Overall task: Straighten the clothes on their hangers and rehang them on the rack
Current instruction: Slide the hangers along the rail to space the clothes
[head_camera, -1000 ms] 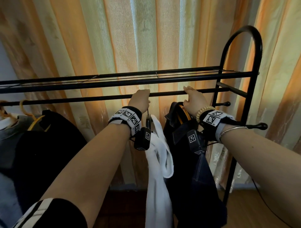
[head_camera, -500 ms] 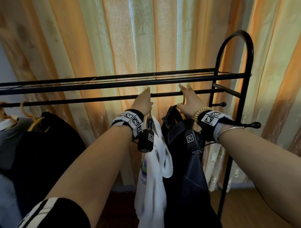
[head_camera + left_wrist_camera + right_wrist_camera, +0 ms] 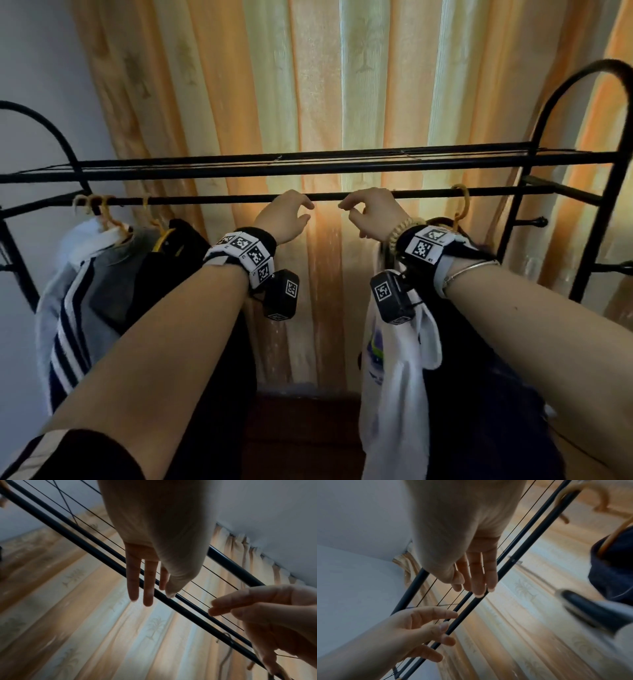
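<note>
The black clothes rack's hanging rail point(image 3: 205, 199) runs across the head view. My left hand point(image 3: 301, 212) and right hand point(image 3: 349, 212) hover side by side at a bare middle stretch of it, fingers relaxed and holding nothing. In the wrist views the left hand point(image 3: 149, 588) and right hand point(image 3: 479, 582) show straight fingers right by the rail point(image 3: 188, 609). A white garment point(image 3: 394, 377) and a dark navy garment point(image 3: 486, 394) hang to the right of my right wrist, under an orange hanger hook point(image 3: 460, 202). On the left hang a grey striped garment point(image 3: 75, 291) and a black garment point(image 3: 171, 270).
Above the rail is the rack's top shelf of bars and thin wires point(image 3: 308, 164). Arched end frames stand at the left point(image 3: 51, 137) and right point(image 3: 582, 85), the right one with side pegs point(image 3: 537, 222). An orange and cream curtain point(image 3: 342, 85) hangs behind.
Both hands let go at the white and navy garments' hangers and slid left along the rail to its bare middle. The view swung left, bringing the left-hand garments into sight.
</note>
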Available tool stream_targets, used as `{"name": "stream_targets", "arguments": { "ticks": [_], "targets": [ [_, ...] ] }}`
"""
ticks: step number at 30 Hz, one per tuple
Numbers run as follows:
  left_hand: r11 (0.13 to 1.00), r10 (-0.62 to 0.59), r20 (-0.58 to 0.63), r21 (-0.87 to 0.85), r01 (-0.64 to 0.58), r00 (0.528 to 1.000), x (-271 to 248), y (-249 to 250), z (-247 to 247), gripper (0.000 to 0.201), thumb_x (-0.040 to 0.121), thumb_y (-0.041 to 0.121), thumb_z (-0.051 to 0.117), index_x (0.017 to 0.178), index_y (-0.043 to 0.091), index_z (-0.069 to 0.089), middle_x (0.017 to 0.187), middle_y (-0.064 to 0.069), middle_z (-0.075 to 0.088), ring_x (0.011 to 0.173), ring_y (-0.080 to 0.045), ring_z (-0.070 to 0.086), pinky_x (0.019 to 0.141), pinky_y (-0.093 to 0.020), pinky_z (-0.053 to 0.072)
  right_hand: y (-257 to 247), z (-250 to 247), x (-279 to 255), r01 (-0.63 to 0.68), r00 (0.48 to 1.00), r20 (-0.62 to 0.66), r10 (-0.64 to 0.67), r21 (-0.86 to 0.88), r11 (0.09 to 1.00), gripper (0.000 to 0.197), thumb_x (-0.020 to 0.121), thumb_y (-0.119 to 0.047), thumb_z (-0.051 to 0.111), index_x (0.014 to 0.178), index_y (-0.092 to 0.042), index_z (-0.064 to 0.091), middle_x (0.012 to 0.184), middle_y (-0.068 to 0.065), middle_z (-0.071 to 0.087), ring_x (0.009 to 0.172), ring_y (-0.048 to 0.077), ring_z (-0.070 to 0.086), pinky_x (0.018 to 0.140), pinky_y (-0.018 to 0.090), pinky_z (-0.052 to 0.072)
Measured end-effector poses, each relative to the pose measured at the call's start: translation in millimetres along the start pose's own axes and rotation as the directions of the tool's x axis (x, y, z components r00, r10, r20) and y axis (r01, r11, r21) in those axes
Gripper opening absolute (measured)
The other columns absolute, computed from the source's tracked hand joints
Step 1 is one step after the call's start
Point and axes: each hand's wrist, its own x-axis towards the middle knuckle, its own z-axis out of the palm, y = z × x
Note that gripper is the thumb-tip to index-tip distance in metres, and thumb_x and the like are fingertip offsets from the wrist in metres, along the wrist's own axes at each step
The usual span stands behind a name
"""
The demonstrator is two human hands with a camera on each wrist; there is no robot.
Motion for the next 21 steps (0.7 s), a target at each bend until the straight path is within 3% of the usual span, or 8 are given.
{"name": "stream_targets", "arguments": {
  "ticks": [3, 5, 9, 11, 13, 15, 18, 21],
  "targets": [
    [0.998, -0.042, -0.011, 0.04, 0.042, 0.999, -12.2, -49.7, -26.4, 0.025, 0.095, 0.024, 0.051, 0.118, 0.018, 0.06, 0.132, -0.004, 0.053, 0.122, -0.023, 0.05, 0.101, -0.036, 0.04, -31.5, 30.3, 21.1, 0.004, 1.0, 0.018, -0.004, 0.012, 1.0, 0.028, 0.092, -0.016, 0.047, 0.114, -0.013, 0.065, 0.126, 0.006, 0.061, 0.05, 0.008, 0.061, 0.043, 0.01, 0.04],
    [0.996, -0.077, 0.003, 0.039, 0.076, 0.997, -18.6, -80.9, -45.9, 0.025, 0.095, 0.024, 0.051, 0.116, 0.017, 0.062, 0.124, -0.007, 0.059, 0.116, -0.024, 0.055, 0.098, -0.037, 0.042, -53.0, 50.9, 33.6, -0.008, 0.998, 0.059, 0.009, -0.007, 1.0, 0.03, 0.092, -0.018, 0.048, 0.12, -0.013, 0.061, 0.128, 0.006, 0.059, 0.054, 0.011, 0.063, 0.041, 0.009, 0.039],
    [0.985, -0.16, 0.04, 0.073, 0.157, 0.986, -28.9, -144.2, -83.0, 0.027, 0.094, 0.023, 0.05, 0.117, 0.015, 0.062, 0.116, -0.011, 0.064, 0.105, -0.027, 0.061, 0.09, -0.038, 0.048, -98.0, 96.1, 59.5, -0.007, 0.992, 0.122, 0.014, -0.061, 0.998, 0.037, 0.093, -0.025, 0.049, 0.128, -0.012, 0.054, 0.134, 0.006, 0.053, 0.061, 0.016, 0.065, 0.047, 0.014, 0.038],
    [0.978, -0.184, 0.043, 0.112, 0.179, 0.982, -34.1, -178.5, -97.4, 0.024, 0.093, 0.021, 0.05, 0.111, 0.013, 0.064, 0.114, -0.01, 0.064, 0.103, -0.027, 0.06, 0.085, -0.035, 0.048, -121.9, 118.1, 71.9, -0.023, 0.997, 0.078, 0.027, -0.054, 0.998, 0.036, 0.093, -0.025, 0.049, 0.125, -0.012, 0.056, 0.132, 0.007, 0.055, 0.063, 0.017, 0.066, 0.055, 0.019, 0.044],
    [0.97, -0.192, 0.013, 0.157, 0.187, 0.981, -39.0, -211.3, -111.8, 0.022, 0.092, 0.02, 0.048, 0.1, 0.011, 0.066, 0.11, -0.011, 0.065, 0.101, -0.027, 0.059, 0.082, -0.035, 0.046, -144.9, 139.3, 84.2, -0.034, 0.999, 0.017, 0.035, -0.055, 0.998, 0.033, 0.092, -0.024, 0.049, 0.119, -0.009, 0.06, 0.125, 0.008, 0.06, 0.077, 0.023, 0.067, 0.072, 0.028, 0.05],
    [0.963, -0.217, -0.015, 0.16, 0.217, 0.976, -42.9, -241.1, -127.3, 0.021, 0.091, 0.018, 0.047, 0.095, 0.009, 0.065, 0.107, -0.012, 0.065, 0.099, -0.029, 0.059, 0.083, -0.036, 0.047, -166.6, 160.0, 99.3, -0.036, 0.998, -0.054, 0.034, -0.033, 0.999, 0.03, 0.09, -0.022, 0.05, 0.112, -0.007, 0.064, 0.116, 0.01, 0.064, 0.092, 0.027, 0.064, 0.082, 0.032, 0.049],
    [0.954, -0.261, -0.093, 0.129, 0.271, 0.961, -50.4, -280.2, -141.1, 0.019, 0.089, 0.013, 0.047, 0.101, 0.008, 0.061, 0.111, -0.014, 0.061, 0.102, -0.032, 0.058, 0.084, -0.038, 0.047, -198.0, 193.4, 121.2, -0.006, 0.995, -0.098, 0.008, 0.018, 1.0, 0.029, 0.09, -0.021, 0.051, 0.112, -0.008, 0.065, 0.114, 0.012, 0.064, 0.105, 0.026, 0.06, 0.09, 0.032, 0.046],
    [0.943, -0.298, -0.125, 0.115, 0.312, 0.946, -55.0, -310.8, -143.0, 0.026, 0.091, 0.013, 0.046, 0.116, 0.008, 0.051, 0.122, -0.018, 0.051, 0.104, -0.037, 0.057, 0.086, -0.043, 0.047, -225.7, 223.0, 135.7, 0.036, 0.997, -0.064, -0.033, 0.054, 0.998, 0.035, 0.091, -0.024, 0.05, 0.124, -0.013, 0.057, 0.127, 0.011, 0.057, 0.115, 0.024, 0.055, 0.097, 0.031, 0.041]
  ]
}}
